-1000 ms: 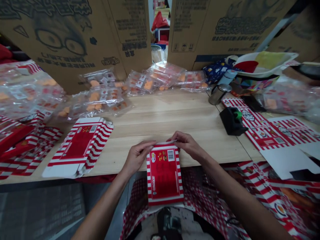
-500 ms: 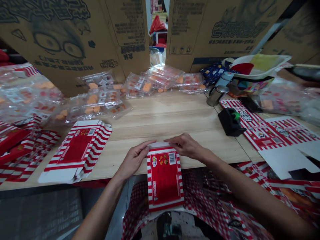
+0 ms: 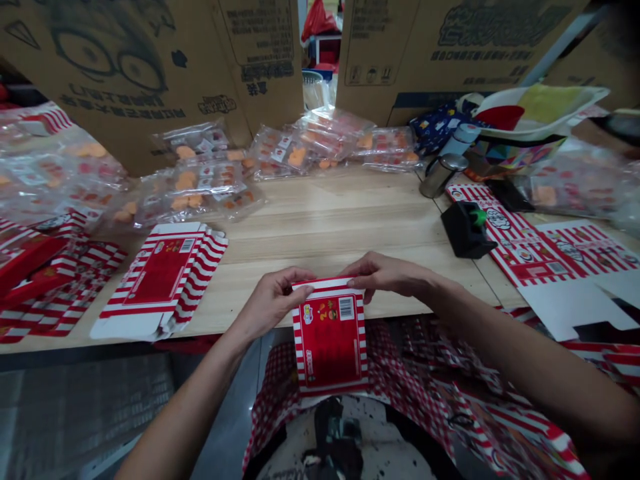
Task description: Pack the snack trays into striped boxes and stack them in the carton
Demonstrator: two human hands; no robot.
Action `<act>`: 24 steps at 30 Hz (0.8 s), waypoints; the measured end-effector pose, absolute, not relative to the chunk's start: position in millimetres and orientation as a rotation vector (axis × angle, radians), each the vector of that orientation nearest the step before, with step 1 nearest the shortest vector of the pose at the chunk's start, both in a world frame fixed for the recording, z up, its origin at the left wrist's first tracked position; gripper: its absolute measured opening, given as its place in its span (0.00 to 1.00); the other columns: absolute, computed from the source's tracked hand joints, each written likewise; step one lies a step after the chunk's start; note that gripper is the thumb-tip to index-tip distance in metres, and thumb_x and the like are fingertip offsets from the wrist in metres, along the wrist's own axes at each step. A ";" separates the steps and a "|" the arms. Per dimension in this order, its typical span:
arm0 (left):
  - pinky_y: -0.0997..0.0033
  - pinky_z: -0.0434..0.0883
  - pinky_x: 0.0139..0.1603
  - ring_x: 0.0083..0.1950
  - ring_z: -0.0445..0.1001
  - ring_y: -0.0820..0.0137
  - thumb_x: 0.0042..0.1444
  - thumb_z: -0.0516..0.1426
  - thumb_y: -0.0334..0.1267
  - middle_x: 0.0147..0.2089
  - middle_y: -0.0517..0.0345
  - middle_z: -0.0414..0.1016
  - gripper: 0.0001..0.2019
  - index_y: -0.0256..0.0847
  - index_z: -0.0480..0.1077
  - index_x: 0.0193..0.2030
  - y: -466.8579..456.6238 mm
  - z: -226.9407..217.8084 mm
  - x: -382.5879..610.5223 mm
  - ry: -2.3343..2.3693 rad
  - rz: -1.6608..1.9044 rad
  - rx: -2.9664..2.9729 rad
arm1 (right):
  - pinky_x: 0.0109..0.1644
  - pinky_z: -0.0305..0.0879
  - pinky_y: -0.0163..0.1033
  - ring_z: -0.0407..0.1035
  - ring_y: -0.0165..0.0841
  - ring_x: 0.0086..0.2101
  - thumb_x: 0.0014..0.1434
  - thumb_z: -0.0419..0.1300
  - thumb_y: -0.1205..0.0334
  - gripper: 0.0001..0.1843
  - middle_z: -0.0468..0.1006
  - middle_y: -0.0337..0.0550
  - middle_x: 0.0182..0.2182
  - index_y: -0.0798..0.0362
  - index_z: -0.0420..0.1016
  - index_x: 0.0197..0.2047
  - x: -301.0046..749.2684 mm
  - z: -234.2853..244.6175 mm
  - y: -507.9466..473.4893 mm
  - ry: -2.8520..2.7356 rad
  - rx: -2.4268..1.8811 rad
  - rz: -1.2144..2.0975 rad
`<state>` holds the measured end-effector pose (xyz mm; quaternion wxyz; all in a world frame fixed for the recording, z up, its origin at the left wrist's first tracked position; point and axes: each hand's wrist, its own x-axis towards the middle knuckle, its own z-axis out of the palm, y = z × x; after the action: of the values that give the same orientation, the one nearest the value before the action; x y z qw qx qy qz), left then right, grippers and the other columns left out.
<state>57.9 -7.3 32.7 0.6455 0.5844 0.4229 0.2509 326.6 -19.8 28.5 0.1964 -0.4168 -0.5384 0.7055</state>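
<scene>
A red-and-white striped cardboard box (image 3: 330, 347) with a barcode leans between the table's front edge and my lap. At its upper left corner my left hand (image 3: 273, 300) grips the edge, thumb on the printed face and fingers behind. My right hand (image 3: 380, 275) pinches the upper right corner the same way. The top end between the hands shows a striped edge. On the table to the left lies a stack of flat striped boxes (image 3: 160, 273), nearest to my left hand.
Clear bags of orange pieces (image 3: 200, 183) line the back against large brown cartons (image 3: 150, 67). To the right stand a black tape dispenser (image 3: 465, 230), a metal flask (image 3: 443, 175) and unfolded striped card (image 3: 555, 267). Striped packages (image 3: 55, 280) lie at far left.
The white flap at the box's top end has been folded over, and a striped edge shows there now. Both thumbs have come onto the box's front face. The camera view has tilted down.
</scene>
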 end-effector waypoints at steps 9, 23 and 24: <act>0.65 0.77 0.44 0.38 0.81 0.65 0.53 0.66 0.40 0.41 0.52 0.85 0.13 0.43 0.83 0.46 -2.7 33.5 51.1 0.972 0.503 1.209 | 0.34 0.75 0.38 0.76 0.36 0.33 0.56 0.62 0.60 0.15 0.85 0.45 0.34 0.52 0.86 0.44 317.5 52.9 -11.3 -1.619 -1.279 2.036; 0.66 0.77 0.43 0.40 0.81 0.63 0.53 0.67 0.44 0.40 0.49 0.84 0.11 0.40 0.83 0.38 -26.5 41.0 39.9 0.934 0.616 1.525 | 0.50 0.73 0.47 0.74 0.38 0.45 0.68 0.52 0.69 0.21 0.79 0.48 0.47 0.47 0.73 0.60 299.3 30.0 -80.3 -1.998 -1.105 0.883; 0.67 0.77 0.41 0.38 0.80 0.64 0.52 0.68 0.43 0.38 0.50 0.84 0.10 0.40 0.82 0.36 -27.8 50.4 44.4 0.946 0.636 1.527 | 0.48 0.73 0.46 0.75 0.38 0.43 0.67 0.51 0.70 0.19 0.80 0.47 0.44 0.48 0.73 0.57 295.6 32.7 -83.8 -1.950 -1.102 0.804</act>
<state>44.4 -27.8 50.4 0.5793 0.6533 0.4045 0.2720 295.6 -83.8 32.7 0.3716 -0.4299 -0.7607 0.3137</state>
